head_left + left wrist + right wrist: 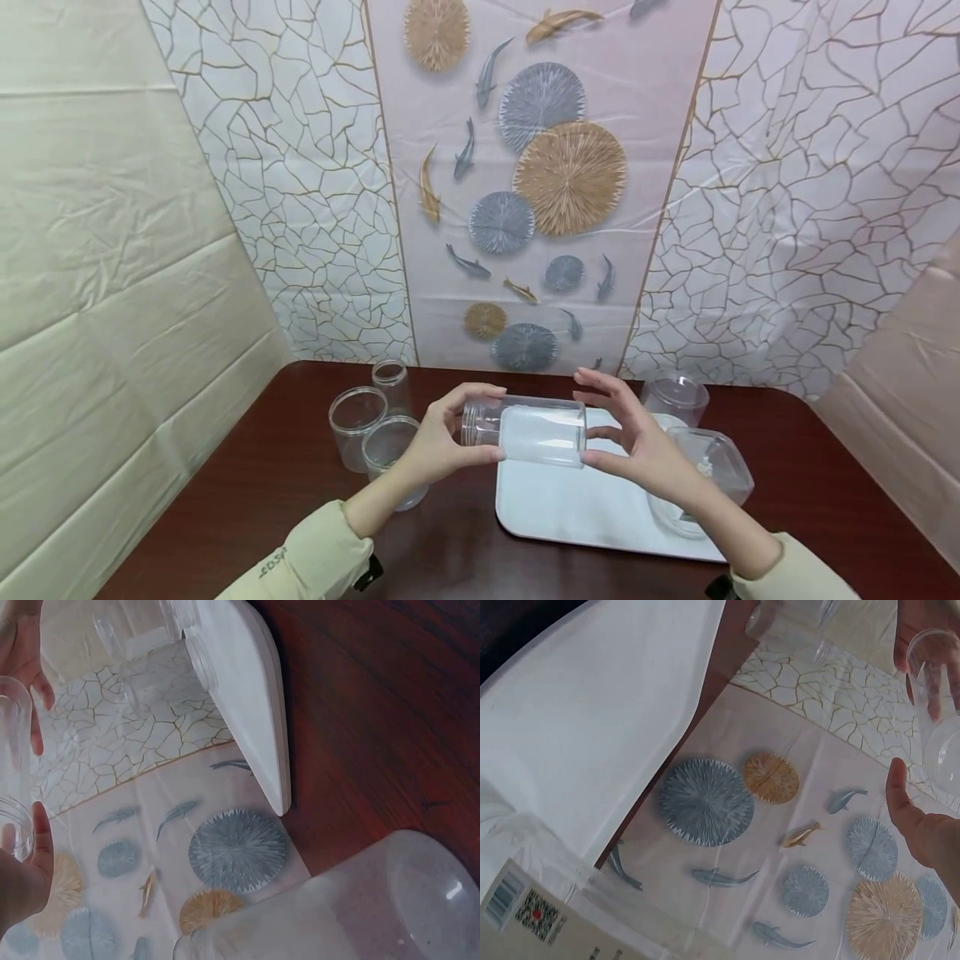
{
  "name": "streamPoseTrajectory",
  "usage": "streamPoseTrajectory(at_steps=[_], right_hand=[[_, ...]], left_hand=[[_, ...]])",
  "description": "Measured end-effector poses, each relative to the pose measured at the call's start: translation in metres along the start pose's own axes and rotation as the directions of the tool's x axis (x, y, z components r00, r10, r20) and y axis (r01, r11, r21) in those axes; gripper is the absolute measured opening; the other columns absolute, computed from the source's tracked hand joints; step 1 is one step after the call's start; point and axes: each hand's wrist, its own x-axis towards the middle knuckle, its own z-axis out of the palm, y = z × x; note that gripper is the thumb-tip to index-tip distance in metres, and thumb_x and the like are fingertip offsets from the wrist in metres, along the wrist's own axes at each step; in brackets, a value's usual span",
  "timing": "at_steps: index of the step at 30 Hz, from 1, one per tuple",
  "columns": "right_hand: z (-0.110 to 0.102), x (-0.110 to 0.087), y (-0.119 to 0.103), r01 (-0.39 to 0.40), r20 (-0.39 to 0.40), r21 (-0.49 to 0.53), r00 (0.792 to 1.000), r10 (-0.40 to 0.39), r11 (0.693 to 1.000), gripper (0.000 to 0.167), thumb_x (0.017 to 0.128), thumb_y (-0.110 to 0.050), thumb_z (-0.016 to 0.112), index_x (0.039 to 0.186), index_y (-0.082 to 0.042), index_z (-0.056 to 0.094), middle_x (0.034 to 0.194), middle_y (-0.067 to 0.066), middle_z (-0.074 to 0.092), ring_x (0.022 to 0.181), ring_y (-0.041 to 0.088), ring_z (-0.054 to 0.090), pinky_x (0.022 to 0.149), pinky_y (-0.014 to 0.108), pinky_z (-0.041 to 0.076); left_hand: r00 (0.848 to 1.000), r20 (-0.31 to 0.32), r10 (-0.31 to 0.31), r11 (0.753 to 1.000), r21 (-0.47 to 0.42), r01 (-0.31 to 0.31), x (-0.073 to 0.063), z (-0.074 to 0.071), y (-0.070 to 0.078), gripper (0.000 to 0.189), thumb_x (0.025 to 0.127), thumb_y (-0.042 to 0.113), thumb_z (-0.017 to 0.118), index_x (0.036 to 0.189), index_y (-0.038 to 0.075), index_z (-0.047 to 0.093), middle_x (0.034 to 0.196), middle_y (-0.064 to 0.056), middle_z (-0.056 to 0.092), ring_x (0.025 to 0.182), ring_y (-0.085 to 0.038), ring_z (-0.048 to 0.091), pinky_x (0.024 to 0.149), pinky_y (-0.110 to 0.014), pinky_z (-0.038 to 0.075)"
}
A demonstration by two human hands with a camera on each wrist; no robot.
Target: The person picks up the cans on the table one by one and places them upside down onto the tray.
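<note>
Sideways, clear jar [538, 432] gripped by left hand [442, 437], right hand [640, 440] spread, tray [566, 510] partly hidden

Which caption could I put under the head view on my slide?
Left grip holds a clear jar sideways, right grip at its base, with three open jars standing to the left.

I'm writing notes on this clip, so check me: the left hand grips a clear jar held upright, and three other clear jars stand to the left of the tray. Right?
Not quite: the gripped jar isn't upright. The head view shows it on its side, roughly level. The left hand does grip it, and three other clear jars stand left of the tray.
</note>
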Motion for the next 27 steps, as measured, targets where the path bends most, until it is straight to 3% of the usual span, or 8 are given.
streamPoseTrajectory(at_steps=[6,12,21,27], right_hand=[[0.012,0.001,0.000,-0.025,0.024,-0.013,0.999,0.025,1.000,0.076,0.078,0.008,0.069,0.142,-0.003,0.029,0.144,-0.013,0.035,0.127,0.000,0.040,0.085,0.036,0.052],[0.021,0.002,0.003,0.001,0.007,0.015,1.000,-0.001,1.000,0.060,0.075,0.009,0.072,0.126,0.002,0.041,0.130,-0.009,0.045,0.107,0.002,0.053,0.082,0.025,0.053],[0.020,0.001,0.003,0.011,0.010,-0.024,1.000,-0.011,1.000,0.058,0.073,0.008,0.074,0.123,0.003,0.044,0.126,0.001,0.048,0.107,0.002,0.051,0.073,0.029,0.055],[0.019,0.002,0.000,0.012,0.029,-0.032,1.000,-0.011,0.999,0.060,0.073,0.007,0.075,0.125,0.001,0.045,0.126,-0.001,0.047,0.107,0.003,0.051,0.074,0.028,0.055]], left_hand=[[0.999,-0.043,-0.019,1.000,-0.012,0.018,-0.006,0.013,-0.003,0.059,0.069,-0.007,0.077,0.123,0.002,0.053,0.113,-0.029,0.056,0.084,-0.008,0.064,0.071,-0.037,0.058],[0.997,-0.063,-0.049,0.999,-0.023,0.048,-0.012,0.025,-0.005,0.058,0.072,-0.004,0.077,0.123,-0.001,0.050,0.111,-0.024,0.056,0.086,-0.004,0.062,0.073,-0.026,0.056],[0.997,-0.018,-0.070,0.998,-0.002,0.070,-0.015,0.022,-0.004,0.060,0.071,-0.003,0.078,0.123,0.003,0.050,0.118,-0.021,0.056,0.089,-0.009,0.062,0.073,-0.028,0.057],[0.998,0.010,-0.054,0.997,0.050,0.054,-0.020,0.017,-0.004,0.061,0.070,-0.001,0.079,0.123,0.006,0.050,0.123,-0.018,0.056,0.097,-0.009,0.061,0.080,-0.036,0.056]])
